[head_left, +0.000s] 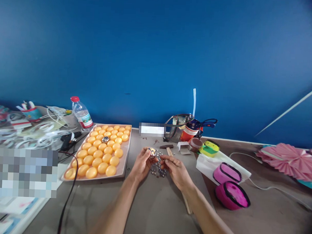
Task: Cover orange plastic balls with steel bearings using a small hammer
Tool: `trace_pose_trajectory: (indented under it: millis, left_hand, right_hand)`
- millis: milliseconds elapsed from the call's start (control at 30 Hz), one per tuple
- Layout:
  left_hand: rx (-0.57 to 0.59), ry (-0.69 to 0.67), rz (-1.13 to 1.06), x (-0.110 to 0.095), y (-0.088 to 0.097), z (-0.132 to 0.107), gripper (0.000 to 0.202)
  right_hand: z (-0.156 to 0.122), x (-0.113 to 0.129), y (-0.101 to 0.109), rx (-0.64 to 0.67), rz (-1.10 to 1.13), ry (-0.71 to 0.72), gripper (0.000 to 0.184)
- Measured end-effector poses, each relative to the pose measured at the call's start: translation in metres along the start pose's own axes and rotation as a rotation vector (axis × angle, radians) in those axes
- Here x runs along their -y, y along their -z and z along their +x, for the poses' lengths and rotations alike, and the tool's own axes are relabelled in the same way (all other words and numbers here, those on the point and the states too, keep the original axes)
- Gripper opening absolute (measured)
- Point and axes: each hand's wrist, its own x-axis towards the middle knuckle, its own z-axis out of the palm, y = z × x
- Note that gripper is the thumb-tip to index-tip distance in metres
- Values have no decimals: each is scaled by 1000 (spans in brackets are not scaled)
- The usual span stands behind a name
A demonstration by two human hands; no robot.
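1 yellow ball part-covered in silver studs (152, 151), over mid-worktop (152, 208); dozens of plain orange balls (97, 162) plus 1 fully silver one (105, 139) in 1 shallow white tray (128, 153), left | 2 pink oval mesh cases (226, 196), right; right forearm (206, 211) crosses pale wooden stick (187, 204) | left hand (141, 162) curled round yellow ball; right hand (177, 169) narrow pinch by loose silver studs (158, 172), contents can't tell

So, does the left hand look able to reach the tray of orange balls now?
Probably yes: the tray lies near the left hand with nothing visible between, though that hand holds a small shiny object.
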Motion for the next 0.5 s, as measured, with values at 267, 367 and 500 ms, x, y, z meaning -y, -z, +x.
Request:
trace_pose_trajectory:
  millis: [267,367,500]
  left_hand:
    - [52,-7,43,3,0,-1,28]
    - [76,-3,78,4,0,-2,28]
    - [103,25,132,5,-1,-3,30]
  right_hand:
    - [-6,7,-7,22,-7,62,21]
    - [-5,5,-7,6,1,90,20]
    - [-5,7,-9,-17,-58,123,16]
